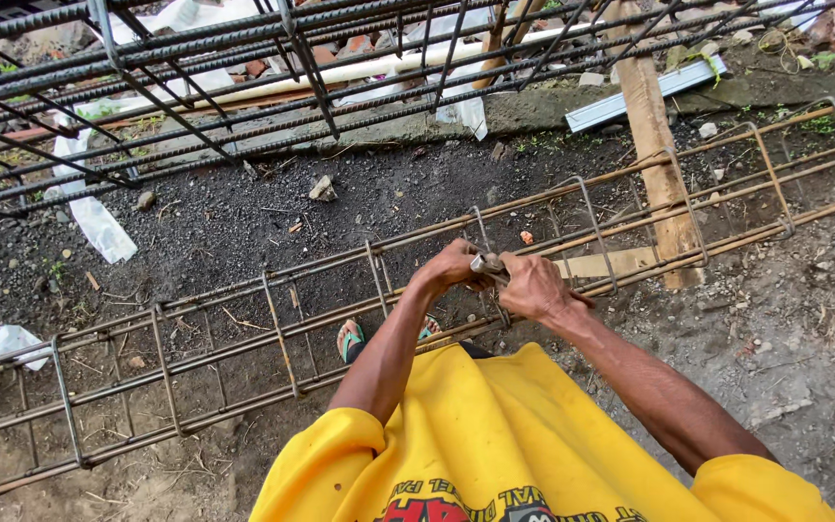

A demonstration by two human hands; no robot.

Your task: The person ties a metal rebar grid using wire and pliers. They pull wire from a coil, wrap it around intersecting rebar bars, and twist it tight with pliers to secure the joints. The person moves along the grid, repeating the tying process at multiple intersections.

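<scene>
The rebar cage [273, 333] runs out past both side edges; the small metal tool [488, 263] is mostly covered by the two hands, and the fingers' hold on it cannot be made out

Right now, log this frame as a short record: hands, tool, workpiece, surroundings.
left hand: grips the top bar of the rebar cage beside a stirrup
right hand: closed on a small metal tool, held at the same joint
rebar cage: long, rusty, lying across dark gravel
behind: second rebar cage, wooden plank, white pipe
</scene>
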